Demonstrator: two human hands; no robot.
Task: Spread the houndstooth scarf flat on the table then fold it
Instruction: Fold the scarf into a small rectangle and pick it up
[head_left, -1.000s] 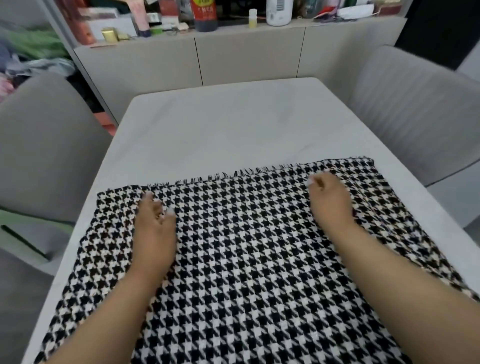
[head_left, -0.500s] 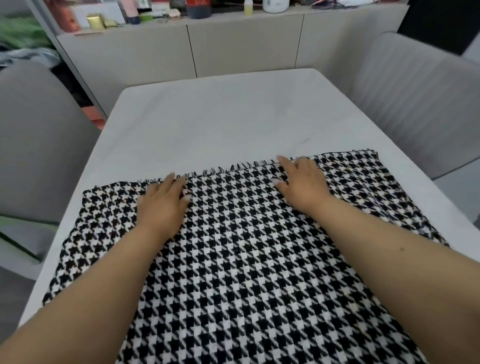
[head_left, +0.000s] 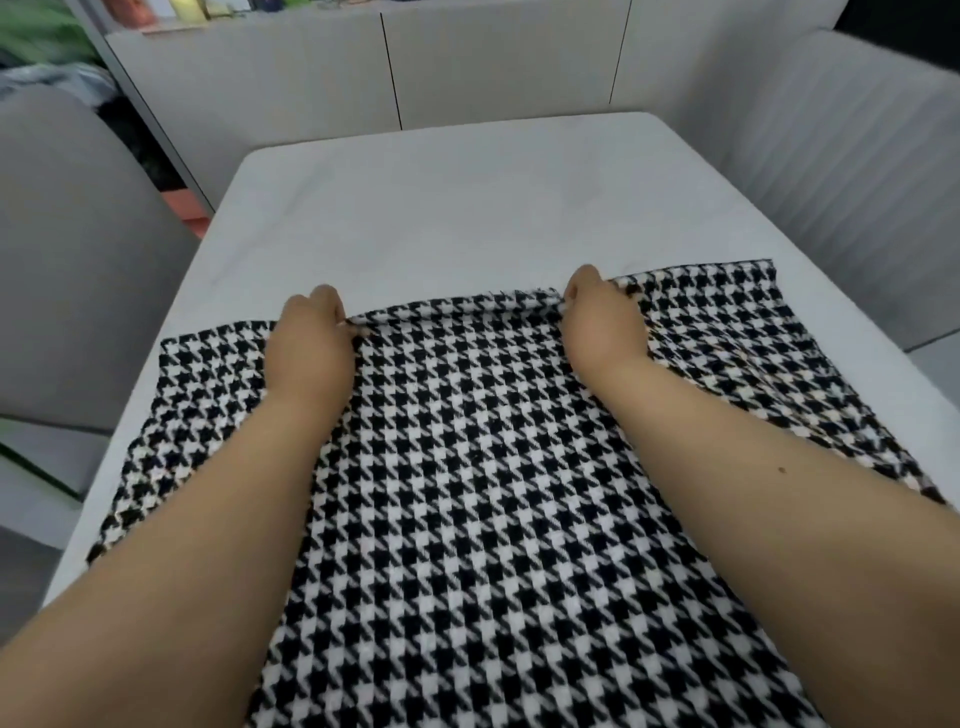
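The black-and-white houndstooth scarf (head_left: 467, 467) lies spread over the near half of the white table (head_left: 467, 208), running off the bottom of the view. My left hand (head_left: 311, 348) pinches the scarf's far fringed edge left of centre. My right hand (head_left: 602, 322) pinches the same edge right of centre. Between the two hands the edge is lifted into a small raised ridge. The outer corners of the far edge still rest flat on the table.
Grey upholstered chairs stand on the left (head_left: 67, 260) and on the right (head_left: 831, 182) of the table. A white sideboard (head_left: 389, 67) runs along the back behind the table's far edge, with small items on top. The scarf's left edge reaches the table's left side.
Both hands slid forward from lying flat on the scarf to its far edge and closed on it. The edge between them has risen off the table.
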